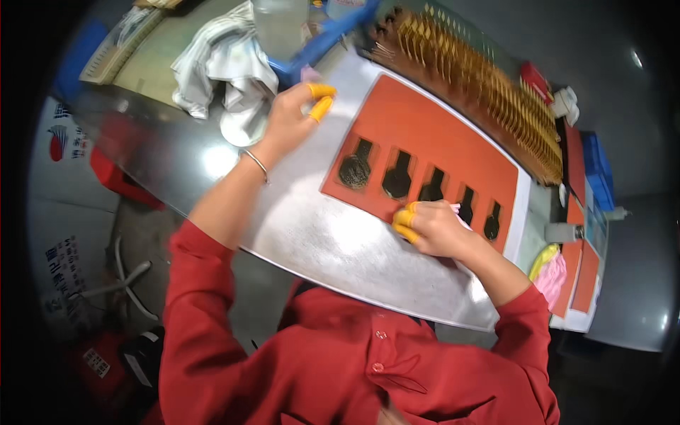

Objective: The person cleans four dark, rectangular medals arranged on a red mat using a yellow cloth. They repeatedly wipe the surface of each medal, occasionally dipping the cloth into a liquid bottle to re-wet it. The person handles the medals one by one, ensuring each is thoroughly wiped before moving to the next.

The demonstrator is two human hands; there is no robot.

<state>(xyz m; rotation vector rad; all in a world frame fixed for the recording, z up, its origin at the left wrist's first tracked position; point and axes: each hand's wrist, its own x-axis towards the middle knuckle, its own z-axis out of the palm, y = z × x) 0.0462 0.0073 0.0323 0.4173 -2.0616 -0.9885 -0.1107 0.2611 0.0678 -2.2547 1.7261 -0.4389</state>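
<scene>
My left hand (292, 117) is raised over the metal worktop, left of the orange mat (432, 120). Yellow finger cots cover two of its fingertips, which are apart with nothing visible between them. A small pink piece (310, 74) lies just beyond. My right hand (443, 230), also in yellow finger cots, is closed at the mat's near edge. A pale pinkish scrap (462, 214) pokes out beside its palm; the rest is hidden. Several black paddle-shaped pieces (399, 176) lie in a row across the mat, some partly behind the right hand.
A rack of upright golden-brown pieces (482, 88) stands along the mat's far side. A crumpled white cloth (230, 71) and blue tray (322, 46) are at the far left. Right of the mat are a bottle (563, 232), pink cloth (551, 280) and blue box (597, 170).
</scene>
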